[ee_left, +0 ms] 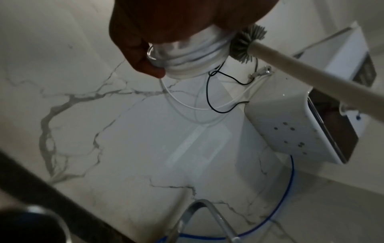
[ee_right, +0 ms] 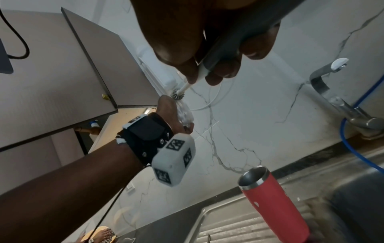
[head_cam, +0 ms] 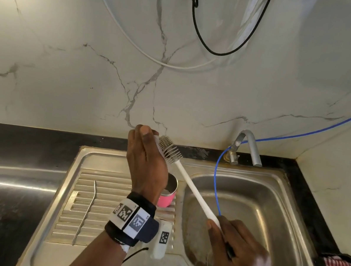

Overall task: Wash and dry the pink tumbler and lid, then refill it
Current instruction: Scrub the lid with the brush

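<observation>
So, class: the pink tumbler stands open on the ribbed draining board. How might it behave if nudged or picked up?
The tumbler is tall and narrow, so it may tip if nudged, more so on the ribbed draining board. On its side it would probably roll. Its metal rim suggests a stiff, sturdy wall; if wet, it could be slippery.

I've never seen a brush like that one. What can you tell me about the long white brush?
The long white bottle brush has a slim, plastic-looking handle and a head of grey ribbed bristles. The right hand grips its lower end above the steel sink; it slants up-left, where its bristles meet the clear lid held in the left hand.
</observation>
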A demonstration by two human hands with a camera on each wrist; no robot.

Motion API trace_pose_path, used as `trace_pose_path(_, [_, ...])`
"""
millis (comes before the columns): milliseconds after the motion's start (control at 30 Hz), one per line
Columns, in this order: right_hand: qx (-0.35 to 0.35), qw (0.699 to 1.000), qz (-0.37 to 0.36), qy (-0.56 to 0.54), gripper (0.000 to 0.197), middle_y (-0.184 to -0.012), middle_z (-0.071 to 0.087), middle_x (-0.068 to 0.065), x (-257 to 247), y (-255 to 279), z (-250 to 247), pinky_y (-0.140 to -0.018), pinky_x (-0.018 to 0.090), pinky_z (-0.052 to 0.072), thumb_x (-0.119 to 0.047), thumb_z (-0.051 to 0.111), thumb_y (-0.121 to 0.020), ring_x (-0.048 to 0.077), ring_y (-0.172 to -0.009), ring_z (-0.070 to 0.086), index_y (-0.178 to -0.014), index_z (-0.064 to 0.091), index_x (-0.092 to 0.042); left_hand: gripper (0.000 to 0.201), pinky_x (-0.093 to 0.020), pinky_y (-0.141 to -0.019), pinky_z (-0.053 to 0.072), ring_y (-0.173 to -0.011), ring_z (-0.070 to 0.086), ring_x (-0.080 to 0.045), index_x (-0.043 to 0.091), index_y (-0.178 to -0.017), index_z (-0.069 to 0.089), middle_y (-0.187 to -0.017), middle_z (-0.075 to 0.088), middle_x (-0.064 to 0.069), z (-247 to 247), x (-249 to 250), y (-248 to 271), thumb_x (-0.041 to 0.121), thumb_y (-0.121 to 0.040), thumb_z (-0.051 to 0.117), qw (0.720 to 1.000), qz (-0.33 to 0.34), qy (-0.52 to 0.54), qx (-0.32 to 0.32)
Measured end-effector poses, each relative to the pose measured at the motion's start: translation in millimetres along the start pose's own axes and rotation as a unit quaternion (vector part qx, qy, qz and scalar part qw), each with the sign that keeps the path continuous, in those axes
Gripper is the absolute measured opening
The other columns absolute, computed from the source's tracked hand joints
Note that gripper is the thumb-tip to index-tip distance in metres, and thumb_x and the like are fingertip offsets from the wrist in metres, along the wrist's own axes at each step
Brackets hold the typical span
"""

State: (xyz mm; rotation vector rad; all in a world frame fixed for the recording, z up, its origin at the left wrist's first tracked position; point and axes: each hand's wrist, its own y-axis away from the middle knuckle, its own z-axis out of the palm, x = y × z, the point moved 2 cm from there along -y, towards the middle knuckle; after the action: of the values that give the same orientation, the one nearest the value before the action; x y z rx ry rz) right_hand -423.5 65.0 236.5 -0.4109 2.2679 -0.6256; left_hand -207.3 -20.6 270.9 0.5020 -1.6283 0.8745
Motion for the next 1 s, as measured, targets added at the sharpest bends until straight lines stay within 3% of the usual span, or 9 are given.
trace_pose_path(167, [-0.023, 0.999, 0.0, -0.024, 0.029, -0.075, 0.059, -0.009, -7.1, -23.6, 0.9, -0.051, 0.023, 0.041, -0.042, 0.059, -0.097, 0.006, -0.054, 0.052, -0.098, 0.079, -0.021, 0.025, -0.052, -0.075, 0.048, -0.085, 0.048, -0.025, 0.044, -0.092, 0.033, -0.089, 0.033, 0.016, 9.0, 1.9, 3.9, 0.038, -0.113, 0.021, 0.993, 0.104, -0.033, -0.046])
trace_pose_path(267, [-0.04, 0.999, -0.012, -0.016, 0.031, -0.076, 0.06, -0.01, -2.7, -24.5, 1.1, -0.052, 0.024, 0.044, -0.044, 0.059, -0.096, 0.005, -0.055, 0.055, -0.099, 0.08, -0.022, 0.029, -0.054, -0.076, 0.049, -0.086, 0.047, -0.024, 0.039, -0.094, 0.035, -0.092, 0.034, 0.014, 6.6, -3.9, -6.2, 0.049, -0.114, 0.017, 0.986, 0.146, -0.067, -0.034])
trace_pose_path(400, [-0.049, 0.999, 0.003, -0.003, 0.033, -0.078, 0.064, -0.011, 0.1, -9.5, -7.0, -0.05, 0.022, 0.043, -0.048, 0.06, -0.092, 0.008, -0.054, 0.055, -0.093, 0.081, -0.022, 0.059, -0.056, -0.079, 0.05, -0.087, 0.051, -0.027, 0.018, -0.094, 0.05, -0.092, 0.037, 0.021, -3.9, -12.6, -21.8, 0.058, -0.111, 0.01, 0.984, 0.151, -0.088, 0.013])
trace_pose_path(500, [-0.054, 0.998, 0.015, -0.004, 0.029, -0.079, 0.062, -0.012, -4.3, -19.2, -6.6, -0.051, 0.021, 0.042, -0.045, 0.061, -0.094, 0.006, -0.057, 0.055, -0.096, 0.08, -0.023, 0.05, -0.055, -0.076, 0.051, -0.087, 0.05, -0.027, 0.027, -0.093, 0.043, -0.092, 0.037, 0.018, -0.3, -11.9, -7.0, 0.06, -0.11, 0.01, 0.986, 0.14, -0.094, -0.016])
trace_pose_path(633, [-0.064, 0.998, -0.003, -0.025, 0.025, -0.077, 0.059, -0.012, -7.0, -30.2, -0.1, -0.053, 0.026, 0.046, -0.04, 0.063, -0.097, 0.005, -0.058, 0.056, -0.101, 0.079, -0.022, 0.037, -0.048, -0.075, 0.049, -0.087, 0.049, -0.023, 0.043, -0.093, 0.036, -0.095, 0.041, 0.029, 4.0, -8.0, 4.2, 0.065, -0.108, 0.011, 0.985, 0.138, -0.09, -0.056])
trace_pose_path(767, [-0.049, 0.999, -0.01, 0.005, 0.031, -0.082, 0.067, -0.008, 4.5, -3.9, -2.7, -0.052, 0.025, 0.045, -0.045, 0.061, -0.094, 0.012, -0.055, 0.057, -0.097, 0.082, -0.022, 0.044, -0.061, -0.09, 0.054, -0.096, 0.06, -0.027, 0.044, -0.087, 0.047, -0.098, 0.052, 0.004, -6.4, -11.9, -17.7, 0.072, -0.104, 0.018, 0.999, -0.01, -0.041, -0.023])
trace_pose_path(867, [-0.036, 0.999, -0.003, 0.014, 0.031, -0.085, 0.071, -0.003, 12.3, 8.2, -4.2, -0.054, 0.019, 0.043, -0.045, 0.063, -0.09, 0.013, -0.059, 0.055, -0.095, 0.084, -0.022, 0.049, -0.066, -0.1, 0.053, -0.111, 0.064, -0.036, 0.046, -0.094, 0.054, -0.111, 0.062, -0.008, -9.3, -4.5, -17.5, 0.086, -0.094, 0.026, 0.986, -0.151, 0.058, -0.046])
trace_pose_path(933, [-0.036, 0.999, -0.003, 0.014, 0.031, -0.085, 0.071, -0.004, 12.6, 8.3, -1.9, -0.053, 0.02, 0.043, -0.045, 0.063, -0.091, 0.012, -0.056, 0.055, -0.094, 0.083, -0.022, 0.05, -0.064, -0.109, 0.048, -0.126, 0.06, -0.036, 0.038, -0.118, 0.06, -0.125, 0.065, -0.005, -8.2, 0.2, -11.5, 0.079, -0.1, 0.037, 0.943, -0.286, 0.162, -0.058])
trace_pose_path(1000, [-0.042, 0.999, 0.001, 0.013, 0.032, -0.083, 0.068, -0.007, 11.2, 7.5, 1.6, -0.05, 0.022, 0.043, -0.046, 0.061, -0.092, 0.012, -0.052, 0.054, -0.095, 0.082, -0.022, 0.066, -0.064, -0.111, 0.047, -0.123, 0.059, -0.037, 0.025, -0.147, 0.053, -0.138, 0.06, -0.011, -7.9, -0.8, -4.5, 0.071, -0.1, 0.049, 0.88, -0.4, 0.241, -0.085])
